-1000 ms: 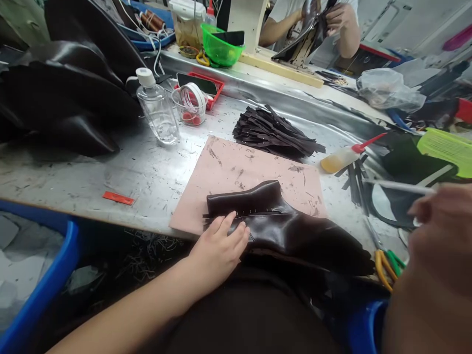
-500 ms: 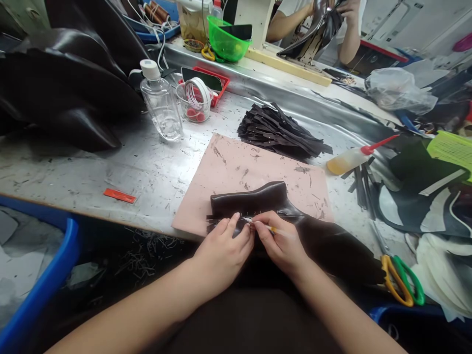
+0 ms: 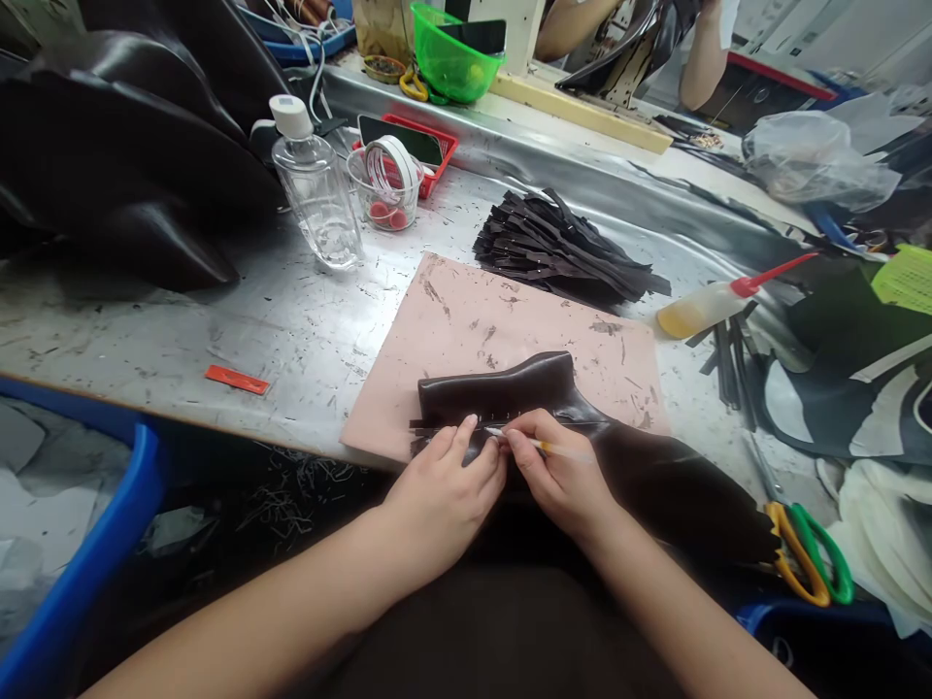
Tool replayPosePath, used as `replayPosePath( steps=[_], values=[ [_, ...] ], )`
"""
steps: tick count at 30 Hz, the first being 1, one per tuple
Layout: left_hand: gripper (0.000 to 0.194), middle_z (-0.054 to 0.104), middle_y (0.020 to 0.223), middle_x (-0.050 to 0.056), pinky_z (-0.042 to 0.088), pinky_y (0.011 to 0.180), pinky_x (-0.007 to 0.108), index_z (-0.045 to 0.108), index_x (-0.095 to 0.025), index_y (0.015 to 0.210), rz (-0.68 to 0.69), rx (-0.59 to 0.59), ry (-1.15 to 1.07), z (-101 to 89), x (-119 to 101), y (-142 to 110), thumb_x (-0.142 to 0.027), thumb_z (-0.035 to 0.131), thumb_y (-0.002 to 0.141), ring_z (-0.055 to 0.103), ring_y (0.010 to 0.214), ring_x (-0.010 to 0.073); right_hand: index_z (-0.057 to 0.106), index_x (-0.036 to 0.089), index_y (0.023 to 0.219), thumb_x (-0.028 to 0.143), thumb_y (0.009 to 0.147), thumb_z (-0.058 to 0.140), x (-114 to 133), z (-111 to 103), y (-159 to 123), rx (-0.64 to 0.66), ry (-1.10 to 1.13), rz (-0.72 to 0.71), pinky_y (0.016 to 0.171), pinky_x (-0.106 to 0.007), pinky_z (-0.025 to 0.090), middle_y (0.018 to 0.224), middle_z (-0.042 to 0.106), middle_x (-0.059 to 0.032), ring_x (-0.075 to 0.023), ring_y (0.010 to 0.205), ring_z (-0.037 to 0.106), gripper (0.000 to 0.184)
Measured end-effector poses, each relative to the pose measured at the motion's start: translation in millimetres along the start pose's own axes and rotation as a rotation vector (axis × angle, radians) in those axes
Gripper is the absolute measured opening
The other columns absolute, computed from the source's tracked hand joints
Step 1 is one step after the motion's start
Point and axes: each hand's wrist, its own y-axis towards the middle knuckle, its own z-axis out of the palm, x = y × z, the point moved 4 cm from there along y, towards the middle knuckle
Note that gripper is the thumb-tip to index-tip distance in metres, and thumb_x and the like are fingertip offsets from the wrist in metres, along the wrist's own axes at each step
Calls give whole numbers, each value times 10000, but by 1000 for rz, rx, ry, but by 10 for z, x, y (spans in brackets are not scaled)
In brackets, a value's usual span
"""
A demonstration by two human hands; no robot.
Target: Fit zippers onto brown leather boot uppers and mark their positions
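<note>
A dark brown leather boot upper (image 3: 502,388) lies near the table's front edge, its long flap stretching to the right. A row of short light marks shows along its seam. My left hand (image 3: 444,490) holds the near edge of the leather down, its forefinger pointing along the seam; the thumb is partly hidden. In my right hand (image 3: 557,476) is a slim pen (image 3: 564,450), pinched between thumb and fingers. The pen's pale tip points left and meets the leather beside my left fingertips. A dark strip sticks out at the left of the seam.
Under the work is a pink board (image 3: 466,301). Behind it is a pile of black strips (image 3: 560,248). Scissors (image 3: 808,553) lie right, beyond them white pieces. A red-tipped bottle (image 3: 703,309), clear bottle (image 3: 316,194) and orange strip (image 3: 237,379) stand around. Another person's arms show behind.
The view has shifted slightly, so things on the right sit further right. My hands stay in nearly the same place, with the pen at the seam.
</note>
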Motion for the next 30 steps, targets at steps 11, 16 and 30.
replayPosePath(
  steps=[11,16,30],
  values=[
    [433,555,1224,113,362,938,425,512,-66,1219,-1,5,-15,10,2,1,-273,456,843,464,1167,356,535,200,792,227,877,434,-10,-2,-7,8,30,18,561,-223,483,687,618,-7,-123,610,607,134],
    [433,551,1230,114,369,940,423,509,-69,1221,-4,21,-18,2,8,-4,-273,452,843,460,1173,351,535,200,784,230,873,436,-5,0,-8,-5,18,14,555,-228,481,673,612,-5,-127,598,603,137],
    [448,542,1241,121,358,954,435,502,-72,1224,3,18,-20,-13,10,-6,-291,474,833,443,1190,351,536,204,820,203,876,431,-13,-52,-11,-129,-55,-3,583,-230,490,705,620,-3,-123,625,614,119]
  ],
)
